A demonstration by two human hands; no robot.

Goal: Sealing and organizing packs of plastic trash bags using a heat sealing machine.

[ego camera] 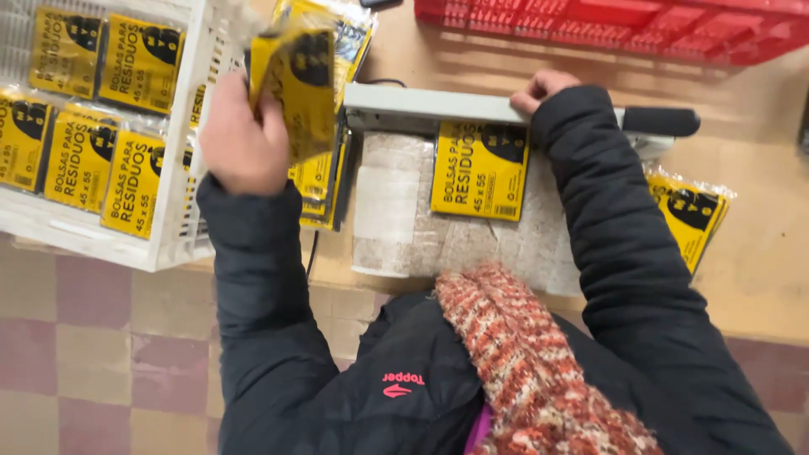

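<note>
Left hand [243, 139] raised, its grip clenched on a yellow packet [297, 88] at the lower edge. Right hand [539, 88] presses down the sealer arm [438, 105], beneath which a second packet [479, 171] lies. Packets appear light, limp and slippery; pinch an edge.

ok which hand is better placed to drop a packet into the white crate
Left. The left hand already holds a yellow packet raised beside the white crate; the right hand rests on the sealer's grey bar, farther away.
</note>
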